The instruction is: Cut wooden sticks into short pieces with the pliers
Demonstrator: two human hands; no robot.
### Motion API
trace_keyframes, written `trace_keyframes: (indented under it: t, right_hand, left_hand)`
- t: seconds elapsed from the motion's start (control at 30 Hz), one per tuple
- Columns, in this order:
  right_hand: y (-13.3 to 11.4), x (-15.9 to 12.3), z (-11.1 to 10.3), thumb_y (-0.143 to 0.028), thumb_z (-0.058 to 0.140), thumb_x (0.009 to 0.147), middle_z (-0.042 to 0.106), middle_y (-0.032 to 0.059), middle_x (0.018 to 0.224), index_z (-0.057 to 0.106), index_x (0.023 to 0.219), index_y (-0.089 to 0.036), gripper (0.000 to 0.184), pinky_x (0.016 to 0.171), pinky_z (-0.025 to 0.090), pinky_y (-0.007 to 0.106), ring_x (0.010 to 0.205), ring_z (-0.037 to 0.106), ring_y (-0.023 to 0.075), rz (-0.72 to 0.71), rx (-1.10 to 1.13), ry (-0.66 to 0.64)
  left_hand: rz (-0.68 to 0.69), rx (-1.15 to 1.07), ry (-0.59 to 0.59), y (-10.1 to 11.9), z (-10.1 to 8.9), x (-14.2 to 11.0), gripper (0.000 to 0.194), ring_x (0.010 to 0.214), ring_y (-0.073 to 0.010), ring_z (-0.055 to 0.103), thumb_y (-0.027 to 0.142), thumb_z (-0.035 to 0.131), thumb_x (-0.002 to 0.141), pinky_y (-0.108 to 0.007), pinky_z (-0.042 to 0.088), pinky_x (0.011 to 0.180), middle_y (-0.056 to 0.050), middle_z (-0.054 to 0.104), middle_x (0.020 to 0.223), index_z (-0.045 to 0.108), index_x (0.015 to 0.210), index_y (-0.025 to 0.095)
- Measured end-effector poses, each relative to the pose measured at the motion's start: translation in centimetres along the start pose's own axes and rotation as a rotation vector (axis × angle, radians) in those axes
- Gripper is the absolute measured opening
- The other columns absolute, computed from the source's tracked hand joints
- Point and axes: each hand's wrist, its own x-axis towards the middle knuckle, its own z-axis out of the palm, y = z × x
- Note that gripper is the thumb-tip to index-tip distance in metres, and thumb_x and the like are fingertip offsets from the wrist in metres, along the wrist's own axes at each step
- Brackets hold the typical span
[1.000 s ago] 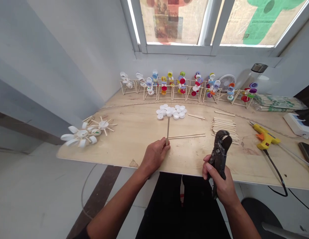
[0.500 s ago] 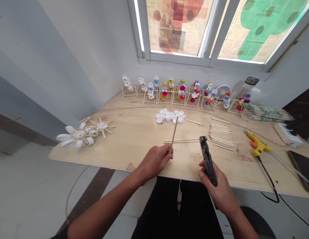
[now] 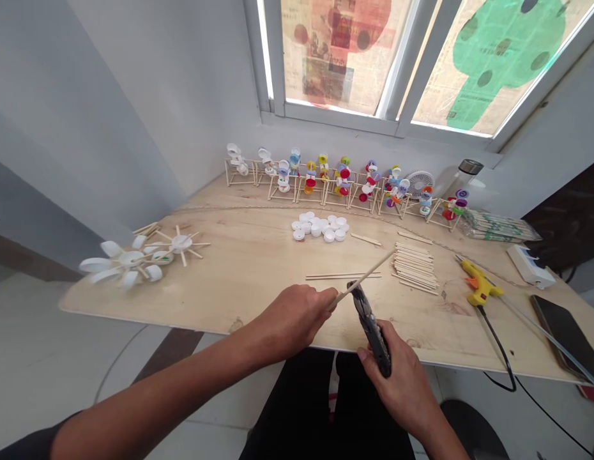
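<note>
The left hand [image 3: 292, 316] pinches a wooden stick [image 3: 365, 276] just beside the metal cutters [image 3: 370, 329] clenched in the right hand [image 3: 397, 383], over the table [image 3: 258, 268]; apparently finished bottle-cap models [image 3: 340, 182] line the far edge, while loose white caps [image 3: 319, 227] and stacked sticks [image 3: 414, 267] remain.

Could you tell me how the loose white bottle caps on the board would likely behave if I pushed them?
The white bottle caps look thin-walled, so they are probably light and would scatter easily. Lying flat on the wooden board, they would likely slide rather than roll, though one on edge might roll.
</note>
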Motion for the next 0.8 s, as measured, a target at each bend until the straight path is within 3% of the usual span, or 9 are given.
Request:
trace_keyframes:
  t: [0.3,0.53,0.8]
  right_hand:
    - [-0.2,-0.4,0.3,-0.026,0.05,0.078,0.06,0.0003,0.081,0.048,0.1,-0.023,0.023,0.064,0.043,0.028,0.071,0.057,0.0185,-0.012,0.06,0.048]
    - [-0.2,-0.2,0.5,-0.026,0.05,0.077,0.061,0.0013,0.08,0.049,0.1,-0.022,0.023,0.062,0.043,0.027,0.071,0.058,0.0185,-0.045,0.036,0.081]
    - [-0.2,-0.3,0.5,-0.028,0.049,0.078,0.061,0.003,0.082,0.048,0.099,-0.021,0.023,0.062,0.043,0.028,0.072,0.058,0.0197,-0.045,0.02,0.077]
  left_hand:
    - [0.032,0.217,-0.065,0.6,0.1,0.9,0.013,0.062,-0.0173,0.056,0.017,0.038,0.083,-0.025,0.04,0.056,-0.005,0.058,0.068,0.05,0.09,0.017]
    - [0.015,0.294,-0.152,1.1,-0.6,1.1,0.026,0.064,-0.0199,0.057,0.012,0.043,0.079,-0.027,0.043,0.057,-0.007,0.059,0.068,0.049,0.104,0.016]
    - [0.051,0.325,-0.195,1.7,-1.5,1.4,0.03,0.062,-0.0206,0.058,0.003,0.043,0.074,-0.028,0.043,0.055,-0.006,0.061,0.066,0.051,0.1,0.016]
